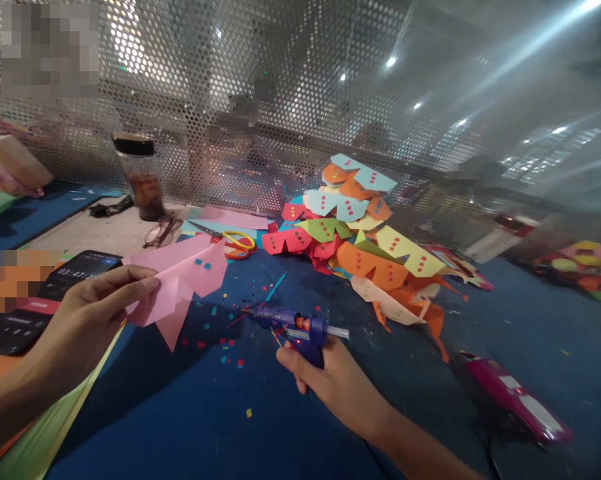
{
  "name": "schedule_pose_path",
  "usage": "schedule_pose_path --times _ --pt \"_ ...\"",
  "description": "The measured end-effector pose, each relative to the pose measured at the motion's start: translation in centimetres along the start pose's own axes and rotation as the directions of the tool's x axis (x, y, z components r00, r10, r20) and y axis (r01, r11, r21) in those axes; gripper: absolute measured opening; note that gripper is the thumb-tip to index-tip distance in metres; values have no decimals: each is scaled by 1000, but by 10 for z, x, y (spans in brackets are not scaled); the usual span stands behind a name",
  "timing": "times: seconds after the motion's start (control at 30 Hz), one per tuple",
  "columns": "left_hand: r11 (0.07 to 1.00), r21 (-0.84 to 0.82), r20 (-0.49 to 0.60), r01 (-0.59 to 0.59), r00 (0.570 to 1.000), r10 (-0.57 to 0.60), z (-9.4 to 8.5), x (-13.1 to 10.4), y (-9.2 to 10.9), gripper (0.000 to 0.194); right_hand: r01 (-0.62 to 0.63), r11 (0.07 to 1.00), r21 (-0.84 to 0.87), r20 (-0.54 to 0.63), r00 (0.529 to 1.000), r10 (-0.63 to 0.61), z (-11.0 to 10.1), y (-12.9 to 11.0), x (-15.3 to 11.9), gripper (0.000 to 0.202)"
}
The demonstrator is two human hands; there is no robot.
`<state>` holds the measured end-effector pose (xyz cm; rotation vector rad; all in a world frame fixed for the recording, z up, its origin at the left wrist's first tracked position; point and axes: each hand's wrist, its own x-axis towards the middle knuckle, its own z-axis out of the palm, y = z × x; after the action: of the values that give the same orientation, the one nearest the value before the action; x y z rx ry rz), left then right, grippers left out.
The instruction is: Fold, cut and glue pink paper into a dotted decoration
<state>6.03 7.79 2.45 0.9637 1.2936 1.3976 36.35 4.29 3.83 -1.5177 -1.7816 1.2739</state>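
Observation:
My left hand [105, 303] pinches a pink folded paper cutout [180, 273] that has small blue squares stuck on its right wing. Wrapped in my right hand [330, 377] is a blue hot glue gun [293, 323], its nozzle pointing left toward the pink paper but apart from it. A clear glue stick [338, 332] pokes out of the gun's back end. Tiny coloured paper bits [215, 327] lie scattered on the blue table [180, 413] below. Behind the gun rises a pile of folded paper cutouts [375, 250] in orange, red, green, yellow and light blue, dotted with small squares.
Yellow-handled scissors [238, 240] lie behind the pink paper. A lidded jar of brown liquid [145, 183] stands near eyeglasses [158, 232]. A phone [75, 280] is at left, a magenta device [518, 400] at right. A perforated metal screen [280, 87] closes off the back.

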Motion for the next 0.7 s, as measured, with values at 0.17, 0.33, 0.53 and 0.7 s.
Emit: schedule_pose_path --times 0.17,0.33,0.53,0.7 --pt "1000 -5 -14 13 1000 -13 -7 2 -6 24 20 1000 1 33 999 -20 7 -1 13 24" --pt "999 -35 -11 35 999 -36 -10 5 -9 22 20 1000 1 47 999 -20 14 -1 20 23" --pt "1000 -9 -8 25 1000 -25 -8 4 -4 21 127 988 -83 97 988 -119 20 -8 27 24" --pt "1000 -10 -24 10 1000 -10 -8 5 -4 21 113 993 -45 91 990 -108 24 -7 35 23"
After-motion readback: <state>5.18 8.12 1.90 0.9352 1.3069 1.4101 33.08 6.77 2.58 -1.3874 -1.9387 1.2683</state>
